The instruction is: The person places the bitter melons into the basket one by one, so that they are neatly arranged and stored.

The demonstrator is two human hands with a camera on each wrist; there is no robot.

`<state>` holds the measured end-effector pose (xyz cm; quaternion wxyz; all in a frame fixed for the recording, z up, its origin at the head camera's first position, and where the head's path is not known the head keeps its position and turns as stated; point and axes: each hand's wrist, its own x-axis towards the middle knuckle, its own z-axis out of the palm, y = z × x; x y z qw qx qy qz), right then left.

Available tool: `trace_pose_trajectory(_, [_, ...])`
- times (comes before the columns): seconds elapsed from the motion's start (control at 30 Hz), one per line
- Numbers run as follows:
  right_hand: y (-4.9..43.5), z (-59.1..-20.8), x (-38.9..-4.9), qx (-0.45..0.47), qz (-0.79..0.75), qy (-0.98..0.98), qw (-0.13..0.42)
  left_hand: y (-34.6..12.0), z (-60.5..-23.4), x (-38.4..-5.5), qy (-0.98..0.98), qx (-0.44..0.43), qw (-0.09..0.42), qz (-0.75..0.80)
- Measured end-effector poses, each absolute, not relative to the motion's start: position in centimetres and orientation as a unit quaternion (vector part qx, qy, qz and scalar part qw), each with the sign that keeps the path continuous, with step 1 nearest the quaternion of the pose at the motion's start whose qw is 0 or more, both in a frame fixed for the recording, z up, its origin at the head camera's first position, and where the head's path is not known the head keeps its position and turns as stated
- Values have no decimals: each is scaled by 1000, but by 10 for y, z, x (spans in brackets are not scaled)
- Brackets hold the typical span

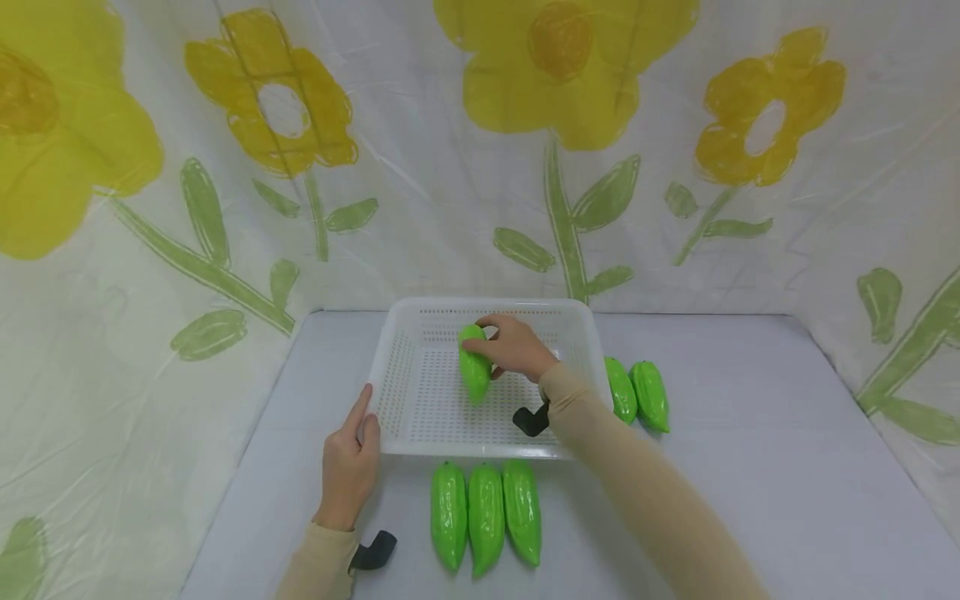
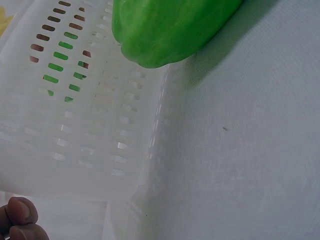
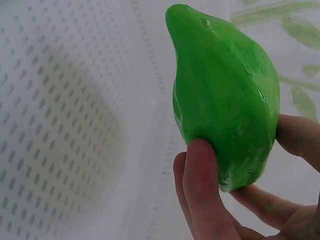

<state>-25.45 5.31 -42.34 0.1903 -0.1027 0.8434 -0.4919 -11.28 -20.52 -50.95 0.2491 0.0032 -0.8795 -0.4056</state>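
My right hand (image 1: 517, 343) holds a glossy green fruit (image 1: 474, 367), long, tapered and shallowly ridged, between thumb and fingers. It hangs over the inside of a white perforated plastic basket (image 1: 472, 450). In the right wrist view the fruit (image 3: 225, 95) has its narrow end pointing up, with fingertips (image 3: 200, 170) against its lower part. At the basket's left side is my left hand (image 1: 350, 467), its index finger straight and touching the rim. In the left wrist view its fingertips (image 2: 22, 220) show beside the basket corner.
Several like green fruits lie on the pale tabletop (image 1: 750, 467). Three stand in a row (image 1: 486, 517) in front of the basket, and two more (image 1: 649, 396) lie to its right. Behind the table hangs a flower-printed curtain (image 1: 420, 208).
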Motion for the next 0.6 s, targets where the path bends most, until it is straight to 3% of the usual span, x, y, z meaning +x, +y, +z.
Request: trace_pose_trajectory(0.6, [-3, -439, -264, -107, -451, 859, 218, -207, -512, -114, -872, -3, 251, -420])
